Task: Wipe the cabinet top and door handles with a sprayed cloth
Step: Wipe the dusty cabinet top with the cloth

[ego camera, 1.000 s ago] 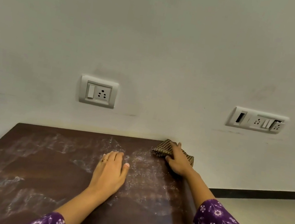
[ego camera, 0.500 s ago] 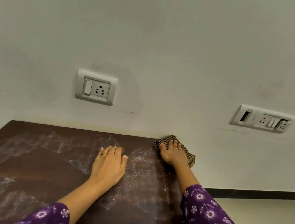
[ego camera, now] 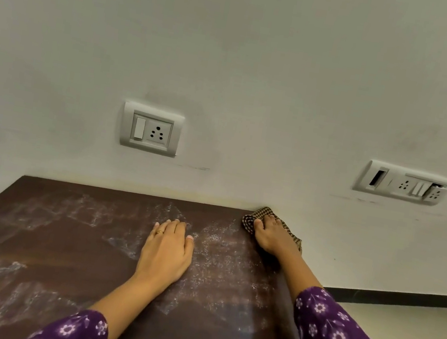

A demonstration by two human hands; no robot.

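At cabinet top [ego camera: 58, 253] back-right corner, right hand [ego camera: 271, 237] presses checked cloth [ego camera: 250, 222] flat; left hand [ego camera: 166, 252] palm-down, grip released, empty.

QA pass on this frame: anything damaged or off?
Yes. On the right switch plate, the rightmost socket module sits crooked and looks popped from its frame. The cabinet top carries whitish streaks and speckles, unwiped. The single socket plate looks fine.

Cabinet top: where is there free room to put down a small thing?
The cabinet top lies bare from its left edge up to the left hand, which rests flat. A narrower strip is free between that hand and the right hand. The back right corner is taken by the cloth under the right hand.
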